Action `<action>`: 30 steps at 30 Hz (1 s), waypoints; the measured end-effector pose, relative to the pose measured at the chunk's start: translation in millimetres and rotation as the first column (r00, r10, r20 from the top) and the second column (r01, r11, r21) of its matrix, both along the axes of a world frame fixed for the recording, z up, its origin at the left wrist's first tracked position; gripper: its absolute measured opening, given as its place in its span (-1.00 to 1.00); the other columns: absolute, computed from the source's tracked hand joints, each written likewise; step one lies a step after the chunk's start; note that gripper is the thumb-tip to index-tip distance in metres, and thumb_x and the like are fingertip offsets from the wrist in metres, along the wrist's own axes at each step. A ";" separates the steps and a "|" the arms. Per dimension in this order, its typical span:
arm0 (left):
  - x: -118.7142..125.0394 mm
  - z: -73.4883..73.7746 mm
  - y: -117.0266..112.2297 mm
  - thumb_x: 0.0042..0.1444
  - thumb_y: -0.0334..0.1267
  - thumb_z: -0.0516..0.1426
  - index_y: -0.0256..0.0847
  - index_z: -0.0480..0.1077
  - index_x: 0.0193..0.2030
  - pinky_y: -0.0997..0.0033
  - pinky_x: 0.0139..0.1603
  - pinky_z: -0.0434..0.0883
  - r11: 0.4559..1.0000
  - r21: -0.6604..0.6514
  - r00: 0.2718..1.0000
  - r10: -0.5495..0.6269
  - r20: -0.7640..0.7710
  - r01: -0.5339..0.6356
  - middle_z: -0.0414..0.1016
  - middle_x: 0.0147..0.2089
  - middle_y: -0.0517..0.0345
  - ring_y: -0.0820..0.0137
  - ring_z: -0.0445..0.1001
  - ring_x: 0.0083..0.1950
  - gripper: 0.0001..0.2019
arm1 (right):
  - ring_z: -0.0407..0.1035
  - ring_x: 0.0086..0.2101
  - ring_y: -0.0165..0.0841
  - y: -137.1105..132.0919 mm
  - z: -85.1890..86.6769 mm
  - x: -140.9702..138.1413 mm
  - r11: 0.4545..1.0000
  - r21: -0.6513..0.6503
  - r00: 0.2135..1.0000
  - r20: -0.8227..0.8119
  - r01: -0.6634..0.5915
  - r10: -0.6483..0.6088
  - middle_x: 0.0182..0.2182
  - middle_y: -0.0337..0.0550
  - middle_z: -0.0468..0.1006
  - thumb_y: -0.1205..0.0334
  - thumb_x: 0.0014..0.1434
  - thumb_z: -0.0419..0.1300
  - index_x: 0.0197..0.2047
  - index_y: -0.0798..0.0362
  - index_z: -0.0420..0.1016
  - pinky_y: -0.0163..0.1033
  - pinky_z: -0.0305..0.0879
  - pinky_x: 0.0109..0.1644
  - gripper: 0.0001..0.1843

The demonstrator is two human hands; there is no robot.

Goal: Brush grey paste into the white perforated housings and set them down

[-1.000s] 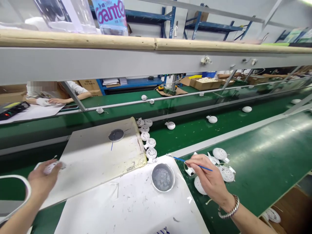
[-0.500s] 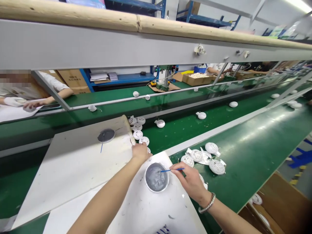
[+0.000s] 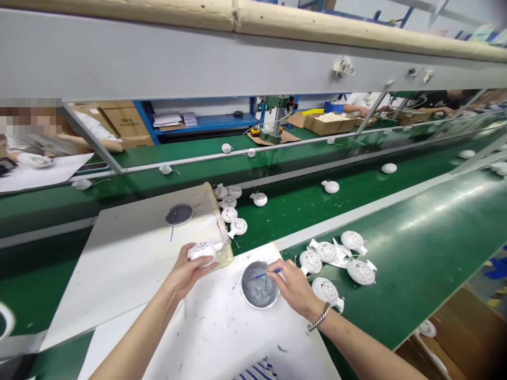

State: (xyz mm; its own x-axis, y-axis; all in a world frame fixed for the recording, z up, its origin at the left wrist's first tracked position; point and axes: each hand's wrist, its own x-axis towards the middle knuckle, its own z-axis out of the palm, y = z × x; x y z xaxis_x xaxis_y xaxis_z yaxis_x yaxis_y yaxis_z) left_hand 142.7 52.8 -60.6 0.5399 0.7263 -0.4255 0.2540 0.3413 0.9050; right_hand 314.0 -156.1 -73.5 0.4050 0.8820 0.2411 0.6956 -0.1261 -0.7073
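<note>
While the left hand (image 3: 182, 273) closes its fingers around a white perforated plastic cap (image 3: 205, 250), holding it just above the corner of a pale board (image 3: 130, 253), the right hand (image 3: 293, 289) pinches a thin blue-handled brush (image 3: 269, 273) between thumb and fingers. The brush tip sits over a round dish of grey liquid (image 3: 259, 285); contact with the liquid cannot be confirmed. The dish stands on a paint-marked white paper sheet (image 3: 222, 338), between the two hands. A silver chain bracelet (image 3: 319, 317) is worn on the right wrist.

Five more perforated caps (image 3: 360, 272) lie on a green conveyor belt (image 3: 412, 237) to the right of the sheet, some touching white plastic scraps (image 3: 336, 253). A dark round pad (image 3: 179, 215) lies on the board. Just beyond the board's far edge, a close cluster of caps (image 3: 229, 206) rests on a second green belt (image 3: 293, 203), and single white parts (image 3: 331, 187) lie scattered farther along it.

Past a grey beam (image 3: 158, 53) with a wooden rail (image 3: 237, 15) along its top, a co-worker's gloved hand (image 3: 37, 161) rests on white paper. Farther off stand a green bench press (image 3: 275, 119), a cardboard box of white parts (image 3: 327, 124) and blue shelving (image 3: 198, 122).
</note>
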 end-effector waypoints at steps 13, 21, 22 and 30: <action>-31.8 18.5 -99.5 -0.28 -0.25 0.36 -0.10 0.14 -0.01 0.39 -0.22 0.40 0.957 -0.075 0.922 0.291 0.256 -0.281 0.41 -0.20 0.10 0.26 0.43 -0.12 -0.33 | 0.39 -0.29 -0.36 -4.7 -3.1 -2.4 0.994 0.043 0.971 -0.221 0.099 -0.087 -0.31 -0.11 0.47 0.11 0.25 -0.02 -0.27 0.09 0.32 -0.19 0.30 -0.16 -0.77; -48.7 63.3 -99.7 -0.11 -0.37 0.20 -0.08 0.27 -0.02 -0.11 0.01 0.37 0.874 -0.470 0.865 0.327 0.381 -0.123 0.35 0.04 0.04 0.03 0.33 0.07 -0.55 | 0.45 -0.34 -0.35 -15.1 2.4 11.9 0.953 0.042 0.735 -0.647 0.301 -0.204 -0.38 -0.14 0.49 -0.07 0.06 0.17 -0.33 0.08 0.25 -0.21 0.32 -0.18 -0.63; -50.5 66.1 -98.9 -0.11 -0.36 0.21 -0.09 0.28 -0.02 -0.12 0.00 0.37 0.885 -0.447 0.873 0.317 0.371 -0.131 0.37 0.00 0.03 0.04 0.35 0.04 -0.55 | 0.46 -0.36 -0.36 -16.1 1.4 14.1 0.946 0.035 0.703 -0.678 0.324 -0.215 -0.39 -0.15 0.50 -0.07 0.03 0.19 -0.33 0.09 0.24 -0.23 0.32 -0.20 -0.61; -57.1 59.5 -89.5 -0.04 -0.15 0.22 -0.15 0.32 -0.23 0.17 -0.26 0.50 0.939 -0.312 0.907 0.250 0.340 -0.142 0.36 -0.04 0.06 0.11 0.39 -0.05 -0.74 | 0.45 -0.40 -0.41 -21.9 -12.6 23.0 0.893 -0.044 0.431 -0.864 0.448 -0.259 -0.43 -0.20 0.51 -0.06 -0.16 0.34 -0.37 0.11 0.27 -0.39 0.18 -0.43 -0.53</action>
